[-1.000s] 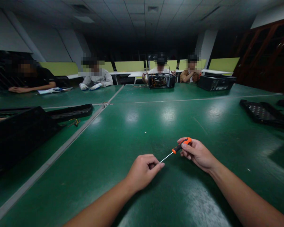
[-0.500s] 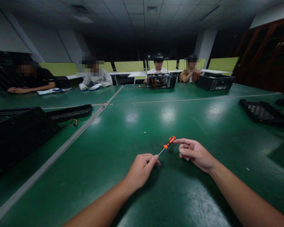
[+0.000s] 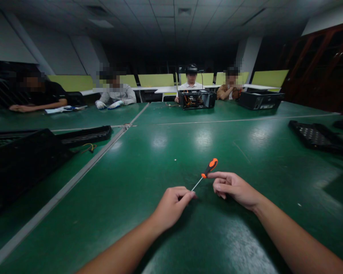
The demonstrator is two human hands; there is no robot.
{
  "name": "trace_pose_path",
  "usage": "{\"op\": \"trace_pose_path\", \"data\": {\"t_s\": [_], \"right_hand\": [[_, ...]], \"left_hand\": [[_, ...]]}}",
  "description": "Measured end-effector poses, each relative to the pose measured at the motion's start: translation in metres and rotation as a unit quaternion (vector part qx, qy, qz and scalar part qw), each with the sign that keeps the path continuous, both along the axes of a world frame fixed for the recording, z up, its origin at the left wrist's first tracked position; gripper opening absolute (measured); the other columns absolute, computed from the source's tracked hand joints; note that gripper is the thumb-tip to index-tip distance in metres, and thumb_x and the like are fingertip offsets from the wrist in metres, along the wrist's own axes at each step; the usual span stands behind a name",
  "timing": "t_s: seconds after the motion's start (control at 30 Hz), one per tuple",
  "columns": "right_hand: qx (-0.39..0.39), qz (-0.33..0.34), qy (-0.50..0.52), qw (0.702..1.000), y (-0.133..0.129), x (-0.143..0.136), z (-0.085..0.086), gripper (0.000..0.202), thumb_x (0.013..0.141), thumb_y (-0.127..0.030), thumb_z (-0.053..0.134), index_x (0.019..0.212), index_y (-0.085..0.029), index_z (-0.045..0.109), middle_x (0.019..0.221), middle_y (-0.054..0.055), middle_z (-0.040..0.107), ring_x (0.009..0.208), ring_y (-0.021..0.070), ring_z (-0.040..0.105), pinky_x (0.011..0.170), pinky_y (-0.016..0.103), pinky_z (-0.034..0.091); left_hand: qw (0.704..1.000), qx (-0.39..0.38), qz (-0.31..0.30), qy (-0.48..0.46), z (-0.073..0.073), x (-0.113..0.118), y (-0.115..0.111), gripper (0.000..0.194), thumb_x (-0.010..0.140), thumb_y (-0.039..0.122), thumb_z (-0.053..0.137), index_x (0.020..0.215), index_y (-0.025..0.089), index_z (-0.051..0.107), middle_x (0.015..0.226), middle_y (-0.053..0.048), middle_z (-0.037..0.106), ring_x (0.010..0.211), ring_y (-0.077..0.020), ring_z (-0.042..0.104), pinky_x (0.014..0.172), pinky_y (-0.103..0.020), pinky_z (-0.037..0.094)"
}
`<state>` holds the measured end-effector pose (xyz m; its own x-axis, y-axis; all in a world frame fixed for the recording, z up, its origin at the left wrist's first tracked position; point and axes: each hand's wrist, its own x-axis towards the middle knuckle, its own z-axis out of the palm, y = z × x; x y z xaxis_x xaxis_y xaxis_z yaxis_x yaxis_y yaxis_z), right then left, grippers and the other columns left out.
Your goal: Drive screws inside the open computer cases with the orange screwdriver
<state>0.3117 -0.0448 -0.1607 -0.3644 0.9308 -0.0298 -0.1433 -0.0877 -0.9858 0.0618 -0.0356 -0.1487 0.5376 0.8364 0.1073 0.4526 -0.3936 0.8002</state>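
Observation:
A screwdriver (image 3: pixel 211 167) with an orange and black handle and a thin metal shaft slants up and to the right above the green table. My left hand (image 3: pixel 174 205) pinches the shaft near its lower end, between thumb and fingers; the tip is hidden there. The handle points away from me. My right hand (image 3: pixel 236 190) is just to the right, its index finger stretched out to the lower part of the handle, apparently touching it. Its other fingers are loosely curled and hold nothing.
Black computer case parts (image 3: pixel 31 160) lie at the left, with a yellow wire. A black panel (image 3: pixel 317 139) rests at the right. Across the green table (image 3: pixel 148 160), several people sit by an opened computer case (image 3: pixel 196 99) and another dark case (image 3: pixel 260 99).
The screwdriver's handle has swung up and shows larger. My right index finger has moved from the handle's end to its lower part. The far open case has shifted slightly right.

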Motion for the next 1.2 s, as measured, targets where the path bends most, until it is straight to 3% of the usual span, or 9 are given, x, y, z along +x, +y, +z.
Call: {"op": "trace_pose_path", "data": {"t_s": [0.13, 0.3, 0.43, 0.6, 0.77, 1.2], "right_hand": [[0.007, -0.007, 0.026, 1.000, -0.0014, -0.0023, 0.0010, 0.046, 0.077, -0.032, 0.080, 0.118, -0.016, 0.066, 0.071, -0.001, 0.059, 0.055, 0.0088, 0.046, 0.052, 0.022, 0.035], [0.021, -0.024, 0.024, 0.999, -0.0053, -0.0010, 0.0035, 0.045, 0.075, -0.030, 0.081, 0.118, -0.019, 0.068, 0.077, -0.001, 0.059, 0.057, 0.0087, 0.047, 0.054, 0.022, 0.039], [0.038, -0.019, -0.003, 0.999, -0.0059, 0.0015, 0.0043, 0.040, 0.072, -0.031, 0.083, 0.109, -0.019, 0.074, 0.083, 0.001, 0.061, 0.061, 0.0109, 0.050, 0.056, 0.024, 0.040], [0.075, -0.007, -0.055, 0.996, -0.0067, 0.0020, 0.0071, 0.043, 0.067, -0.027, 0.086, 0.108, -0.022, 0.075, 0.090, 0.003, 0.064, 0.078, 0.0161, 0.057, 0.071, 0.026, 0.044], [0.060, -0.001, -0.045, 0.997, -0.0082, 0.0017, 0.0088, 0.047, 0.064, -0.027, 0.087, 0.109, -0.023, 0.074, 0.091, 0.002, 0.065, 0.082, 0.0166, 0.057, 0.075, 0.027, 0.043], [0.087, 0.000, -0.065, 0.994, -0.0072, 0.0040, 0.0085, 0.043, 0.069, -0.030, 0.085, 0.110, -0.024, 0.074, 0.088, 0.001, 0.062, 0.077, 0.0146, 0.055, 0.071, 0.025, 0.041]], "left_hand": [[0.998, 0.040, -0.021, 0.035, 0.0013, 0.0007, -0.0033, 0.039, 0.094, 0.034, 0.053, 0.065, 0.015, 0.071, 0.059, 0.001, 0.053, 0.061, -0.0125, 0.051, 0.060, -0.023, 0.034], [0.998, 0.050, -0.009, 0.039, -0.0016, -0.0013, -0.0037, 0.024, 0.090, 0.033, 0.061, 0.083, 0.020, 0.079, 0.065, -0.001, 0.064, 0.063, -0.0136, 0.056, 0.060, -0.024, 0.036], [0.998, 0.059, 0.010, 0.033, -0.0041, -0.0036, -0.0026, 0.020, 0.088, 0.034, 0.065, 0.085, 0.023, 0.081, 0.065, -0.002, 0.068, 0.063, -0.0138, 0.059, 0.059, -0.024, 0.037], [0.997, 0.053, 0.048, 0.012, -0.0029, -0.0057, -0.0004, 0.011, 0.082, 0.031, 0.072, 0.082, 0.024, 0.081, 0.068, -0.002, 0.073, 0.061, -0.0143, 0.062, 0.060, -0.024, 0.041], [0.995, 0.063, 0.071, -0.006, -0.0001, -0.0043, 0.0011, 0.006, 0.077, 0.027, 0.076, 0.076, 0.023, 0.081, 0.066, -0.003, 0.074, 0.059, -0.0144, 0.062, 0.059, -0.024, 0.043], [0.995, 0.085, 0.044, 0.001, 0.0003, -0.0025, -0.0009, 0.010, 0.079, 0.029, 0.074, 0.075, 0.021, 0.080, 0.060, -0.001, 0.069, 0.056, -0.0126, 0.057, 0.057, -0.023, 0.039]]}}
